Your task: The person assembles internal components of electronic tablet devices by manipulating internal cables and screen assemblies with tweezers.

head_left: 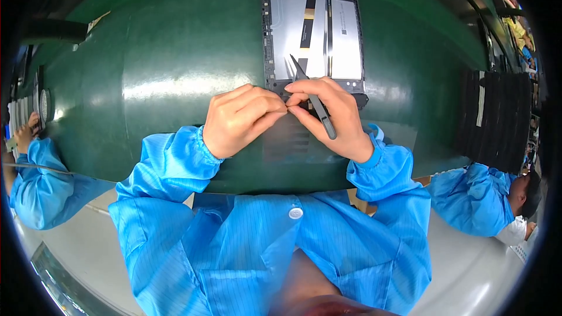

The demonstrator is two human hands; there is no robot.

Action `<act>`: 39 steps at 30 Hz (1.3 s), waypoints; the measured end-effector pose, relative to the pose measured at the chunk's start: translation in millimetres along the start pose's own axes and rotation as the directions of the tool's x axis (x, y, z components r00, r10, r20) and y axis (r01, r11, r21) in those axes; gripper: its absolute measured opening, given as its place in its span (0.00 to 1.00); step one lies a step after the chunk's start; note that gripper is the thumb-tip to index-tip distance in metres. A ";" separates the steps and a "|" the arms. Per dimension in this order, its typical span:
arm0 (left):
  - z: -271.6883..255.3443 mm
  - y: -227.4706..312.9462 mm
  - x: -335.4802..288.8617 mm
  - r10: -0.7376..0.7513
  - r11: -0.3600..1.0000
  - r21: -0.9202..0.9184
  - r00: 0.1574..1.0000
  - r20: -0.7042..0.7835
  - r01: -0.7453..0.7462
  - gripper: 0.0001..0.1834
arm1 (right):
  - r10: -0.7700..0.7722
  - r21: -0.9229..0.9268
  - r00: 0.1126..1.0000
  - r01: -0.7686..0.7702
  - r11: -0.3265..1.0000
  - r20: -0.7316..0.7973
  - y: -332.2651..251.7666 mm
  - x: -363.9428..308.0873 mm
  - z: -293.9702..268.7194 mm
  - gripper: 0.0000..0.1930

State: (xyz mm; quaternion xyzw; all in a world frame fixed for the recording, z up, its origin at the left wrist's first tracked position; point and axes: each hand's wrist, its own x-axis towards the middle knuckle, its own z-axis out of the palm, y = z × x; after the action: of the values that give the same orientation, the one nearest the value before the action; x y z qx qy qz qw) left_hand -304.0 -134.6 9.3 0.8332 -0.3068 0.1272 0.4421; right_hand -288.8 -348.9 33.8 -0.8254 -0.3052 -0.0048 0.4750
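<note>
An opened tablet-like device (283,26) lies on the green work surface straight ahead, its black frame holding silver plates and dark ribbon cables. My right hand (336,111) is closed around dark tweezers (321,112), whose tips point away over the near part of the device. At the device's near edge, the thumb and forefinger of my left hand (243,117) are pinched together. The fingertips of both hands meet there. Whatever lies between them is too small or too hidden to make out.
The green table (175,52) runs out to both sides. A stack of black trays (497,123) stands at the right. Co-workers in blue sleeves sit at the left (44,184) and right (474,199). A dark bar (55,31) juts in at the upper left.
</note>
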 end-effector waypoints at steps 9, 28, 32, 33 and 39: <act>-1.9 4.8 3.8 -0.127 0.990 -0.054 0.992 0.001 0.127 0.12 | 0.049 0.015 0.999 -0.049 0.999 0.008 -2.8 -0.6 -0.4 0.22; -0.6 8.1 0.6 -0.301 0.945 -0.108 0.949 0.090 0.309 0.10 | 0.009 0.030 1.000 -0.008 1.000 -0.024 3.5 -2.9 3.1 0.24; -1.1 9.9 0.1 -0.282 0.954 -0.084 0.956 0.078 0.288 0.10 | 0.061 0.053 0.997 -0.059 0.997 -0.046 2.7 -3.6 4.9 0.24; -2.9 12.2 -0.2 -0.170 0.983 0.089 0.982 0.076 0.163 0.11 | 0.057 0.039 0.997 -0.056 0.998 -0.042 3.3 -3.8 4.3 0.24; -8.4 3.4 -4.1 0.113 0.936 0.328 0.992 0.052 -0.124 0.16 | 0.048 0.033 0.998 -0.047 0.998 -0.049 3.9 -2.2 3.7 0.22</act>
State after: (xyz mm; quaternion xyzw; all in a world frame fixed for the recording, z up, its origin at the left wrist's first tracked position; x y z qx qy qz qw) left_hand -308.8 -127.6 14.4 0.8776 -0.3377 0.1897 0.2824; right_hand -289.7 -348.5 28.0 -0.8244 -0.2736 -0.0094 0.4954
